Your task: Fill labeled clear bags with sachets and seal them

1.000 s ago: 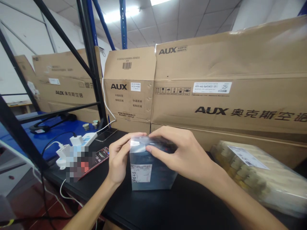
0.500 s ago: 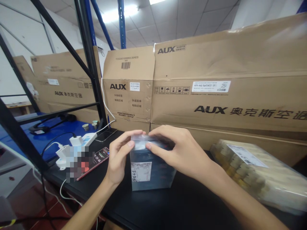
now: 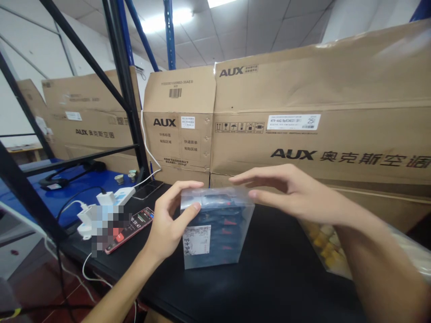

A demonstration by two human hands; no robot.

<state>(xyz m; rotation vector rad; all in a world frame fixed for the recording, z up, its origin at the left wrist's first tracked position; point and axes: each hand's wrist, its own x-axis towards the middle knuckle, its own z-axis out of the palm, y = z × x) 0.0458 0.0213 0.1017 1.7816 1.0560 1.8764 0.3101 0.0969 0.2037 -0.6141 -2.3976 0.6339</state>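
Observation:
A clear plastic bag (image 3: 215, 240) packed with dark blue packets stands upright on the black tabletop (image 3: 286, 273), a printed white label (image 3: 198, 240) on its front. My left hand (image 3: 171, 220) grips the bag's upper left corner, thumb in front and fingers over the top edge. Over the upper right corner hovers my right hand (image 3: 279, 184), its thumb and fingers apart and nothing held between them. The folded plastic along the top lies between both hands.
At the right, partly behind my forearm, lies a clear bag of yellowish packets (image 3: 325, 242). A phone (image 3: 131, 231) and a white power strip (image 3: 121, 197) with cables sit at the left. Large cardboard panels (image 3: 303, 94) stand behind the table, beside a black metal frame (image 3: 124, 89).
My right hand has let go of the top of the bag and moved right, its thumb and fingers parting. My left hand stays at the corner, its thumb shifted slightly right.

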